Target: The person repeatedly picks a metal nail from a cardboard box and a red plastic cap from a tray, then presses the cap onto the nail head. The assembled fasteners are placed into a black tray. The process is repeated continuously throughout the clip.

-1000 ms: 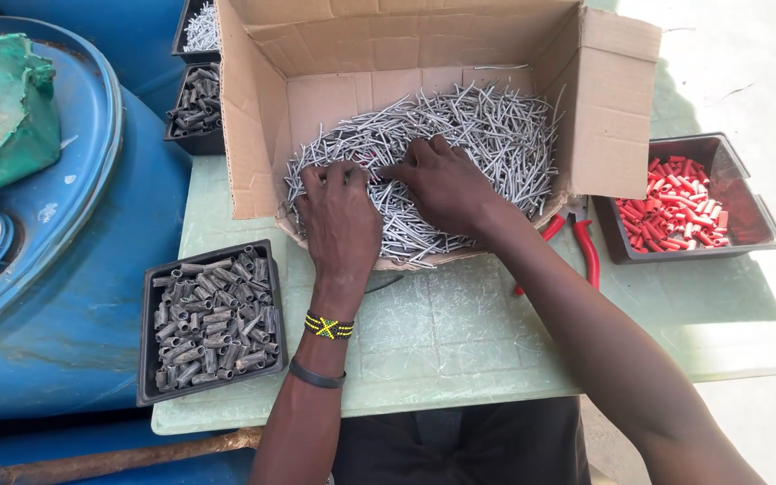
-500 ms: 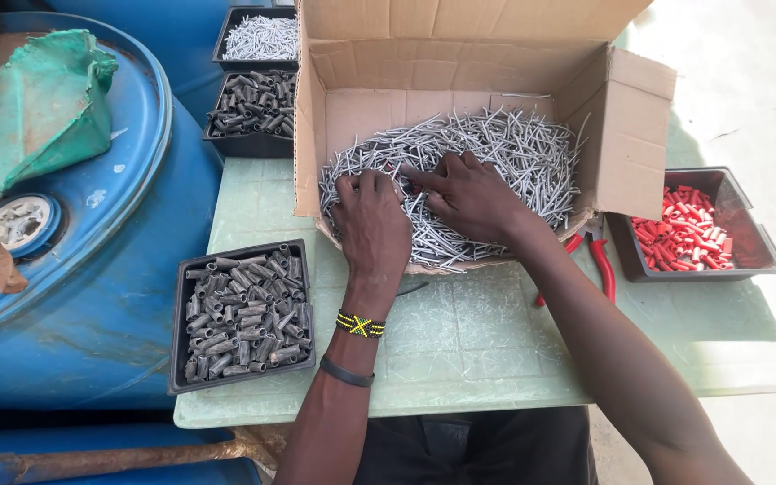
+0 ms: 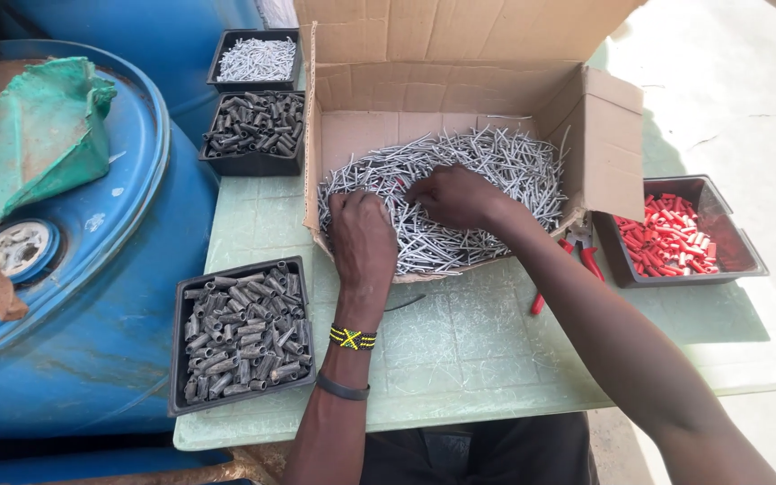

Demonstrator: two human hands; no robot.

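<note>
A cardboard box [image 3: 352, 135] lies open on a pale green table [image 3: 469, 350], heaped with thin silver metal pins [image 3: 505, 162]. My left hand [image 3: 363, 238] rests palm down on the pile near the box's front left, fingers curled into the pins. My right hand [image 3: 455, 196] lies further in, at the middle of the heap, fingers bent down among the pins. What either hand's fingers pinch is hidden. My left wrist carries a yellow-and-black beaded band and a dark band.
A black tray of grey metal sleeves [image 3: 242, 337] sits at the front left. Two more black trays [image 3: 253, 126] stand behind it. A tray of red plastic pieces [image 3: 675, 235] and red-handled pliers [image 3: 581, 256] lie right. A blue drum [image 3: 92, 251] with green cloth stands left.
The view has shifted, so everything sits further right and lower. Both hands stay on the pile; the right hand has slid slightly toward the middle.
</note>
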